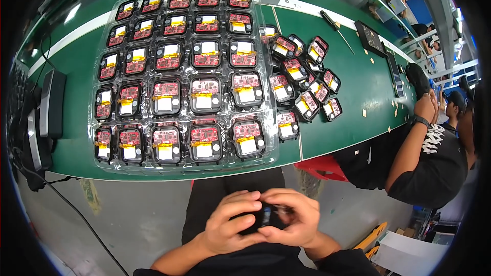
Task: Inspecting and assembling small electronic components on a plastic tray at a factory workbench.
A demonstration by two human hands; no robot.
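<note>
So the big clear plastic tray (273,149) is thin, shiny moulded stuff with glare all over it, sitting on a smooth green bench (353,115). It's loaded with rounded-square black casings (207,53), five rows of five, each showing a red circuit board, a flat whitish rectangle and a strip of glossy yellow-orange film. Just right of the tray there's a messy heap of loose casings (307,103), same look, some tilted on top of each other. Further right of the tray lies a screwdriver (329,19), dark handle and skinny metal shaft. Left of the tray is a chunky grey-and-black block (52,105) with rounded edges. Now the hands: in front of the tray, below the bench edge, a small dark piece (266,215) with a bit of gloss is held between both. Left hand (231,221) has its fingers curled and closed on one side of it; right hand (296,218) has thumb and fingers bent in, pinching the other side, fingertips a bit blurry. Can't make out the piece's full shape, the fingers cover most of it.
</note>
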